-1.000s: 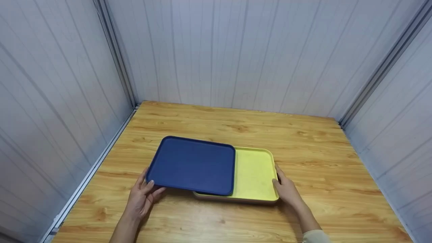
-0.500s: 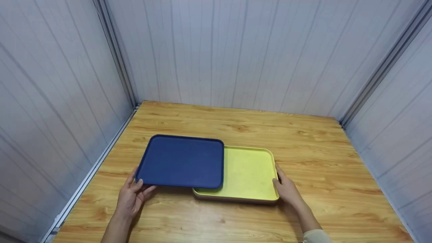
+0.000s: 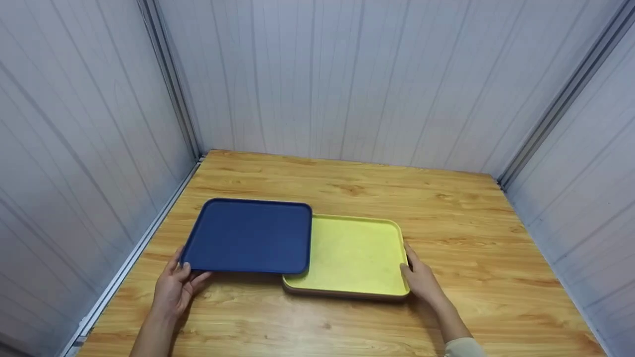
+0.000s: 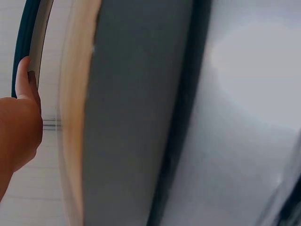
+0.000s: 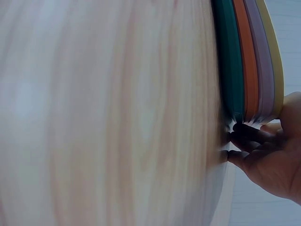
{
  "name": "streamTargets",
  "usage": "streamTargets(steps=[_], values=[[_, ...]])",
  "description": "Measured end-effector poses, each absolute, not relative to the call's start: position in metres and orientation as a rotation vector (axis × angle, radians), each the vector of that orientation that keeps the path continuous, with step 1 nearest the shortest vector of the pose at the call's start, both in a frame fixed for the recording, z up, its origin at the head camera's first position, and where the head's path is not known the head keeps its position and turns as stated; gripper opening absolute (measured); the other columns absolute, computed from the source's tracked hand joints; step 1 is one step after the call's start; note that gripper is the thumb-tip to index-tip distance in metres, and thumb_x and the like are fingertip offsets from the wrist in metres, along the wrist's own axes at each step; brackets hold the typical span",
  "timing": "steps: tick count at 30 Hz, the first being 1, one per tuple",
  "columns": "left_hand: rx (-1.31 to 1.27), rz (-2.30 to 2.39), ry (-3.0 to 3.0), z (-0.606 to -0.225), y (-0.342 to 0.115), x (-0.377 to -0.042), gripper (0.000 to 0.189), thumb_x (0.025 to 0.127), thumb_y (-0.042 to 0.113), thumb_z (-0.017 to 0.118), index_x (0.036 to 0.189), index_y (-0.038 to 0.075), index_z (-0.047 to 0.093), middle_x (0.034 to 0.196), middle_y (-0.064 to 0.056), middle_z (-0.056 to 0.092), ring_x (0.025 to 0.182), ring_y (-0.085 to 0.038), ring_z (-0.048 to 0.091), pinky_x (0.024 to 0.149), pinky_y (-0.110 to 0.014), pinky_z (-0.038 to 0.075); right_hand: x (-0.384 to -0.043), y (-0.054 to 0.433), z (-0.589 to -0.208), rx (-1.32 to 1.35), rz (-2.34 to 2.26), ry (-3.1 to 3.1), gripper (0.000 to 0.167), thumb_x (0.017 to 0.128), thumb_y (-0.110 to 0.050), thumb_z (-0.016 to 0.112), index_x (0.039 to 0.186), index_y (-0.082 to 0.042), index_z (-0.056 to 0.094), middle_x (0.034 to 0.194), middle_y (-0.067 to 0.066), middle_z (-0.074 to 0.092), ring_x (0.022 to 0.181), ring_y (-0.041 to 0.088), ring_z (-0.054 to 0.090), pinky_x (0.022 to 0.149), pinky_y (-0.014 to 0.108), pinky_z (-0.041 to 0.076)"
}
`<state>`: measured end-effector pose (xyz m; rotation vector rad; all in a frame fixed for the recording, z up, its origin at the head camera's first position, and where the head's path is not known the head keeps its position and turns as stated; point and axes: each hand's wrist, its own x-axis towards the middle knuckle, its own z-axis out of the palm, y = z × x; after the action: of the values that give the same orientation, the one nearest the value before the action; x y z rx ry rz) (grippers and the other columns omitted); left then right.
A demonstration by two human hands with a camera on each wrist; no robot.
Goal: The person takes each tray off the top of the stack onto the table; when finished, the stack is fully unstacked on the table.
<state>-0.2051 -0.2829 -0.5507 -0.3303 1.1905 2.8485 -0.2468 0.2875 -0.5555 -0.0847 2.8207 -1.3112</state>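
In the head view a dark blue rectangular tray (image 3: 248, 235) is raised at the left. My left hand (image 3: 170, 290) grips it by the near left corner, thumb over the rim and fingers underneath. Its right part overlaps a yellow tray (image 3: 359, 255), the top one of a stack. My right hand (image 3: 420, 275) holds the right side of this stack, thumb at the yellow rim. Under the yellow, the right wrist view shows a purple tray (image 5: 264, 61), an orange tray (image 5: 248, 61) and a green tray (image 5: 230, 61). Right fingertips are down by the tabletop there.
The stack stands on a wood-grain table (image 3: 347, 327). Pale panel walls enclose it at the back (image 3: 327, 84), the left (image 3: 74, 124) and the right (image 3: 585, 173), with metal posts in the corners.
My left hand has drawn the blue tray leftward, so more of the yellow tray shows. The tray has turned a little straighter. My right hand and the stack have stayed put.
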Motion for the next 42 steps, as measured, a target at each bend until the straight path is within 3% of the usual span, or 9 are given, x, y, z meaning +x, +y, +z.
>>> streamTargets(steps=[3, 7, 14, 24, 32, 37, 42], values=[[-0.369, 2.834, 1.19, -0.551, -0.29, -0.205, 0.064, 0.108, 0.004, 0.018, 0.164, 0.028, -0.003, 0.17, -0.004, -0.003, 0.117, -0.011, 0.06, 0.103, -0.041, 0.046, -0.247, 0.288, -0.556, -0.084, -1.314, 2.809, 0.06, 0.106, -0.01, 0.045, 0.161, -0.003, 0.021, 0.157, 0.028, 0.031, 0.13, 0.044, 0.049, 0.106, 0.057, 0.04], [-0.414, 2.812, 1.21, -0.552, -0.297, -0.206, 0.064, 0.108, 0.005, 0.017, 0.164, 0.03, -0.003, 0.17, -0.002, -0.004, 0.125, -0.011, 0.053, 0.104, -0.04, 0.045, -0.247, 0.288, -0.557, -0.08, -1.297, 2.821, 0.06, 0.106, -0.009, 0.046, 0.161, -0.003, 0.022, 0.158, 0.027, 0.03, 0.141, 0.044, 0.036, 0.113, 0.059, 0.032], [-0.454, 2.803, 1.215, -0.551, -0.309, -0.209, 0.063, 0.108, 0.009, 0.017, 0.163, 0.033, -0.003, 0.169, 0.001, -0.004, 0.146, -0.015, 0.022, 0.106, -0.038, 0.044, -0.246, 0.288, -0.556, -0.084, -1.282, 2.847, 0.06, 0.105, -0.009, 0.047, 0.16, -0.001, 0.022, 0.157, 0.029, 0.032, 0.14, 0.046, 0.036, 0.113, 0.06, 0.031], [-0.462, 2.793, 1.236, -0.552, -0.323, -0.211, 0.062, 0.109, 0.011, 0.018, 0.163, 0.034, -0.001, 0.169, 0.002, -0.005, 0.126, -0.005, 0.049, 0.105, -0.036, 0.044, -0.245, 0.289, -0.555, -0.083, -1.288, 2.852, 0.06, 0.105, -0.009, 0.048, 0.16, -0.002, 0.024, 0.154, 0.03, 0.035, 0.134, 0.045, 0.045, 0.108, 0.059, 0.036], [-0.551, 2.761, 1.238, -0.553, -0.33, -0.212, 0.063, 0.109, 0.011, 0.017, 0.162, 0.039, 0.001, 0.169, 0.008, -0.001, 0.145, -0.006, 0.023, 0.104, -0.036, 0.046, -0.245, 0.289, -0.555, -0.063, -1.349, 2.792, 0.06, 0.107, -0.01, 0.045, 0.161, -0.005, 0.021, 0.154, 0.028, 0.036, 0.111, 0.035, 0.061, 0.098, 0.051, 0.047], [-0.58, 2.751, 1.272, -0.555, -0.332, -0.215, 0.063, 0.108, 0.011, 0.019, 0.162, 0.04, 0.0, 0.168, 0.01, -0.001, 0.15, -0.01, 0.015, 0.104, -0.036, 0.046, -0.246, 0.289, -0.555, -0.067, -1.32, 2.809, 0.06, 0.106, -0.009, 0.045, 0.161, -0.003, 0.022, 0.157, 0.028, 0.032, 0.135, 0.042, 0.044, 0.109, 0.056, 0.038], [-0.566, 2.727, 1.361, -0.557, -0.33, -0.219, 0.064, 0.109, 0.009, 0.019, 0.162, 0.038, -0.003, 0.167, 0.013, -0.01, 0.151, -0.01, 0.009, 0.106, -0.036, 0.045, -0.248, 0.288, -0.555, -0.075, -1.302, 2.815, 0.06, 0.106, -0.009, 0.045, 0.16, -0.001, 0.021, 0.159, 0.027, 0.028, 0.143, 0.044, 0.033, 0.114, 0.058, 0.03]])
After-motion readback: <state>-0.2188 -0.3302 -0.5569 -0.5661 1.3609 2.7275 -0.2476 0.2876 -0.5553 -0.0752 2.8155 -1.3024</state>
